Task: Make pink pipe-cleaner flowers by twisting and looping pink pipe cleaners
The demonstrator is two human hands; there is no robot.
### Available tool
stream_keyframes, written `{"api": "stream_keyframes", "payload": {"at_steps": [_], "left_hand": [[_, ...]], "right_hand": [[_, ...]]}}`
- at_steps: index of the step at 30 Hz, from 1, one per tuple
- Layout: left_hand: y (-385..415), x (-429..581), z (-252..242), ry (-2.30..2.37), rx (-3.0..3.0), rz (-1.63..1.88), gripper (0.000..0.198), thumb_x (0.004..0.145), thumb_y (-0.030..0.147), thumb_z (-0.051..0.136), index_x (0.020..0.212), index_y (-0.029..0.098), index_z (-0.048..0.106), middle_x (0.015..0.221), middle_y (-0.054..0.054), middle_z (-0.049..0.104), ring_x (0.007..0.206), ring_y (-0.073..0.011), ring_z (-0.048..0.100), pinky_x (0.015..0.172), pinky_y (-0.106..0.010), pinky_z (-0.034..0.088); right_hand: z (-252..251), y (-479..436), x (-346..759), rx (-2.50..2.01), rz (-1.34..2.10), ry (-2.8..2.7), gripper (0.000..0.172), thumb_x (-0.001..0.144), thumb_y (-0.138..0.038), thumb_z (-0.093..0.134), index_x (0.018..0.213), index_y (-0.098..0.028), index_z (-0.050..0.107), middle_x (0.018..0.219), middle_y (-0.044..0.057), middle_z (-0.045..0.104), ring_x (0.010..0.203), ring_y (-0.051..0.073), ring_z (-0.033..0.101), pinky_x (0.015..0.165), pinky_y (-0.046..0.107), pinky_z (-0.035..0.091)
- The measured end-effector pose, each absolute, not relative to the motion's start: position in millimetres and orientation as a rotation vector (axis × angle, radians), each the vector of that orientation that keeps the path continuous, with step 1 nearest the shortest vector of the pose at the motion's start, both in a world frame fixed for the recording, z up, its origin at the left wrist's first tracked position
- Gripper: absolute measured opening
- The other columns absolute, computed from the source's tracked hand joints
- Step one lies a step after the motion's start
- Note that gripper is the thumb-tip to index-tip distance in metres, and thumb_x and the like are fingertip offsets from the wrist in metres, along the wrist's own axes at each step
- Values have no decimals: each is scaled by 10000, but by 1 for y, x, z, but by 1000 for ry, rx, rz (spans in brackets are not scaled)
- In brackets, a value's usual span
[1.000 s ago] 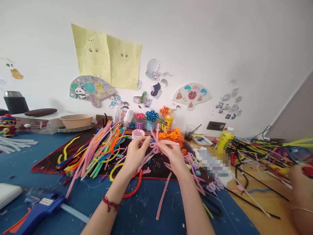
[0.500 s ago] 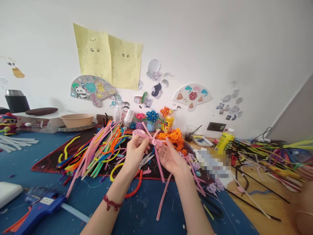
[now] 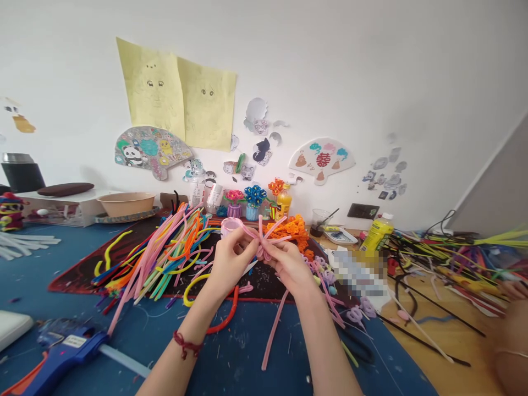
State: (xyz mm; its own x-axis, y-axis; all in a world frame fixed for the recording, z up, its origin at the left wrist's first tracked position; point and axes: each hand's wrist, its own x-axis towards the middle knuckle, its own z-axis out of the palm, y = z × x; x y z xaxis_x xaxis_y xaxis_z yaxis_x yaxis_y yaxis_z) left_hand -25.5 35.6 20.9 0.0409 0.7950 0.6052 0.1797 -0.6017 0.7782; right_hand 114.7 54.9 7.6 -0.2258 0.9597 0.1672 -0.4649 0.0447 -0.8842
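Observation:
A pink pipe-cleaner piece (image 3: 266, 242) with several stems fanning upward and small loops below is held up over the dark mat. My left hand (image 3: 234, 256) pinches its left side between thumb and fingers. On its right side, my right hand (image 3: 289, 264) grips it with thumb and fingers. Just behind my left hand stands a pink and white ring-shaped roll (image 3: 230, 224). Scissors lie below the hands, mostly hidden by my left hand. One loose pink stem (image 3: 274, 330) rests on the blue table.
Colourful pipe cleaners (image 3: 159, 250) lie left on the dark mat (image 3: 74, 275). A blue glue gun (image 3: 70, 352) is front left. Flower pots (image 3: 253, 212), orange flowers (image 3: 295, 231) and a yellow bottle (image 3: 376, 234) stand behind. Another person's arm (image 3: 511, 341) is at far right.
My right hand has gone from open fingers to a grip on the pink piece. The long stem that hung down now points up with the others. The view has shifted slightly.

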Motion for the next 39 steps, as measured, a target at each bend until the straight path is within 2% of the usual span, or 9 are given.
{"api": "stream_keyframes", "payload": {"at_steps": [6, 10, 16, 21, 26, 30, 36, 39], "left_hand": [[34, -25, 23, 807, 1742, 1616, 166, 822, 308, 647, 870, 159, 704, 855, -50, 694, 775, -172, 625, 679, -246, 491], [34, -27, 22, 671, 1631, 1575, 135, 772, 276, 706, 825, 157, 742, 808, -54, 711, 800, -195, 638, 740, -284, 511], [35, -31, 24, 613, 1648, 1521, 101, 749, 265, 731, 761, 170, 764, 711, -39, 698, 697, -161, 611, 687, -264, 496], [32, -33, 27, 560, 1636, 1442, 89, 705, 241, 764, 711, 155, 742, 698, -31, 678, 661, -141, 595, 649, -252, 479], [29, -31, 29, 615, 1545, 1356, 180, 640, 209, 800, 614, 133, 639, 638, -1, 625, 612, -110, 545, 596, -227, 424], [29, -31, 30, 657, 1528, 1343, 216, 702, 214, 737, 606, 141, 557, 628, 19, 589, 613, -97, 518, 578, -205, 380], [29, -29, 32, 779, 1475, 1323, 195, 720, 205, 636, 601, 151, 492, 541, 62, 477, 475, -50, 316, 439, -187, 196], [28, -27, 32, 815, 1438, 1324, 160, 697, 203, 608, 604, 155, 488, 516, 73, 431, 465, -51, 288, 434, -189, 191]], "right_hand": [[9, 55, 114, -597, 1517, -1004, 270, 586, -364, 850, 573, -142, 695, 574, 2, 630, 543, 94, 551, 548, 216, 431], [11, 54, 116, -579, 1508, -1026, 266, 583, -371, 849, 581, -148, 704, 575, 10, 634, 546, 102, 547, 543, 223, 432], [14, 51, 120, -595, 1445, -1168, 263, 629, -386, 819, 605, -143, 722, 584, 23, 654, 553, 102, 554, 530, 213, 402], [14, 51, 120, -655, 1400, -1188, 258, 574, -379, 847, 640, -151, 746, 607, 38, 683, 545, 119, 557, 533, 239, 414], [11, 54, 119, -693, 1360, -1222, 296, 526, -411, 857, 632, -158, 745, 619, 45, 699, 535, 136, 567, 512, 248, 419], [10, 55, 119, -670, 1361, -1256, 263, 552, -391, 849, 651, -167, 754, 600, 35, 688, 551, 144, 575, 513, 245, 415], [10, 55, 121, -668, 1337, -1291, 240, 594, -381, 836, 671, -167, 759, 595, 33, 676, 558, 143, 560, 518, 246, 393], [10, 55, 121, -663, 1328, -1287, 248, 605, -393, 830, 668, -167, 751, 600, 30, 667, 556, 136, 537, 516, 247, 382]]}}
